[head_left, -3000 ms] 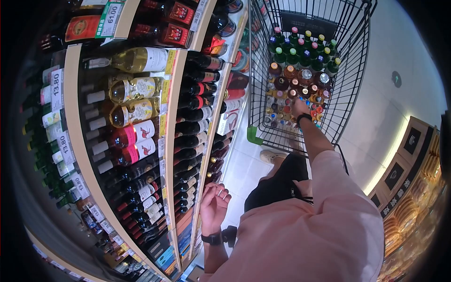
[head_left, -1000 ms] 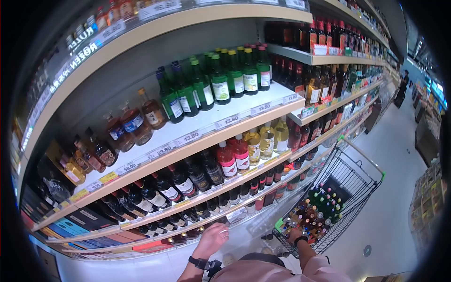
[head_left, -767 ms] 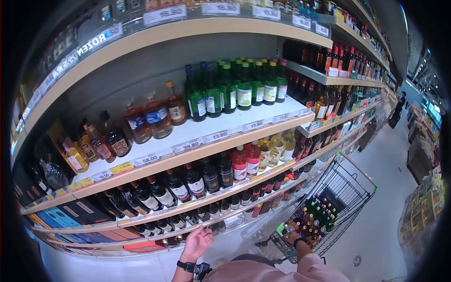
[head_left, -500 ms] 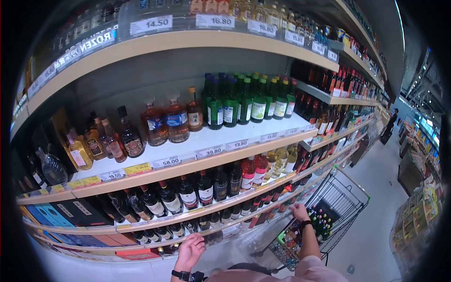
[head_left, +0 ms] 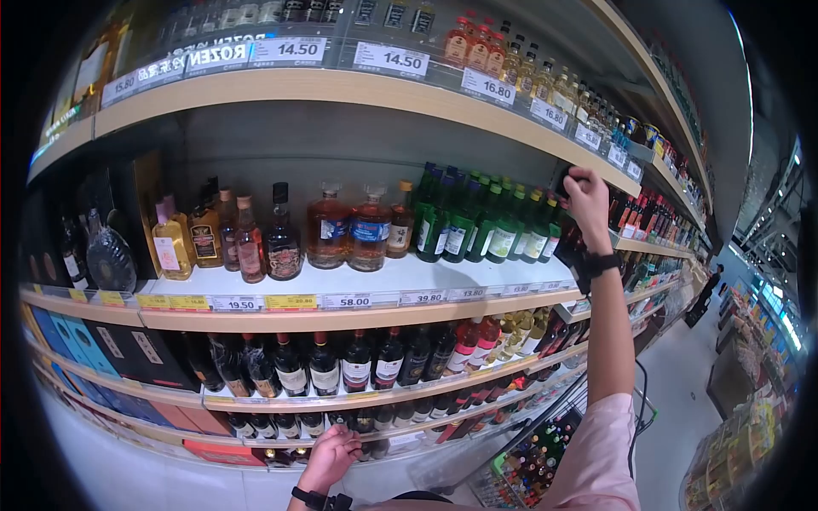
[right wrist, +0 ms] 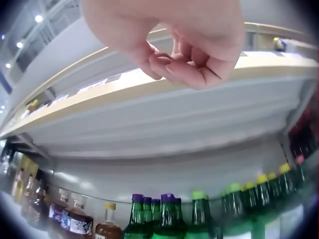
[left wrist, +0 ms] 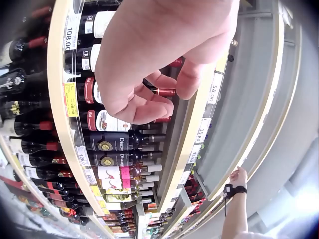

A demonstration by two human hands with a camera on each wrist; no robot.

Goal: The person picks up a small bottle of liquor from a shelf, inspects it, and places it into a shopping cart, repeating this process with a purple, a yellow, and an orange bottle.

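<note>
My right hand [head_left: 588, 192] is raised to the right end of the middle shelf, just above the row of green bottles [head_left: 477, 226]. In the right wrist view its fingers [right wrist: 184, 62] curl loosely and hold nothing, with the green bottles [right wrist: 199, 219] below and the upper shelf's edge [right wrist: 149, 84] behind. My left hand [head_left: 331, 454] hangs low in front of the dark wine bottles [head_left: 341, 362]. Seen from the left wrist, that hand [left wrist: 149, 94] is loosely curled and empty, close to the wine bottles [left wrist: 119, 144]. The raised right hand [left wrist: 238, 176] shows small in that view.
Amber liquor bottles [head_left: 341, 230] stand left of the green ones, above price tags [head_left: 345, 300]. A wire shopping cart [head_left: 532, 464] with several small bottles stands at the lower right by my side. The aisle floor [head_left: 682, 400] runs away to the right.
My right hand has left the cart and risen to the middle shelf by the green bottles. The view has tilted up from the cart to the shelves. The left hand stays low.
</note>
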